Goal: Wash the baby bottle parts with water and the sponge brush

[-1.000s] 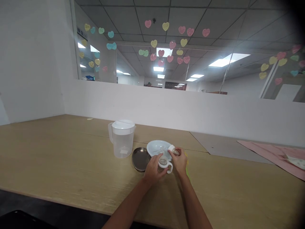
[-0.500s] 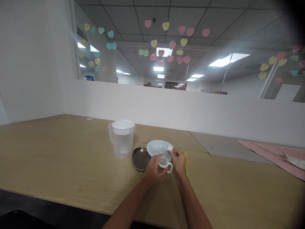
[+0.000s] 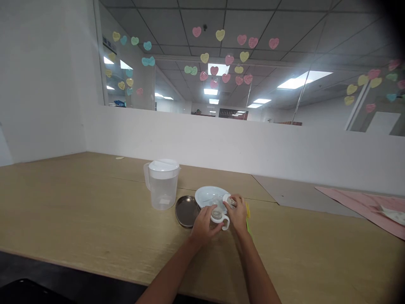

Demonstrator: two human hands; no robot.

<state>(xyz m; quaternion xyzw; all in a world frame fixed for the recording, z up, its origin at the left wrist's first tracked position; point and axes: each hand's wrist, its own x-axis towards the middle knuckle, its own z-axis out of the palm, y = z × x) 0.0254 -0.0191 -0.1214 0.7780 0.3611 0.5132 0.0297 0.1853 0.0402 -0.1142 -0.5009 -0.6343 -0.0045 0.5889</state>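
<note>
My left hand (image 3: 202, 226) has its fingers wrapped round a clear bottle (image 3: 217, 214) with a white ring and a curved white handle (image 3: 226, 222). The bottle's round mouth faces me. Just to the right and a little higher, my right hand (image 3: 238, 214) pinches a small white cap (image 3: 226, 198) with a clear part; my fingers cover some of it. Both hands are over the near edge of a pale blue oval bowl (image 3: 202, 192), which has something clear in it. A dark metal tray (image 3: 186, 212) lies left of my left hand.
A lidded clear plastic pitcher (image 3: 163, 185) stands left of the tray. A slim yellow and green object (image 3: 248, 211) lies behind my right wrist, partly hidden. Pink cloth (image 3: 354, 202) lies at far right, over the table's right side. A white wall (image 3: 202, 139) rises behind the table.
My right hand has turned slightly and shifted its fingers on the white cap, so more of its clear part shows. My left hand and the bottle have hardly moved.
</note>
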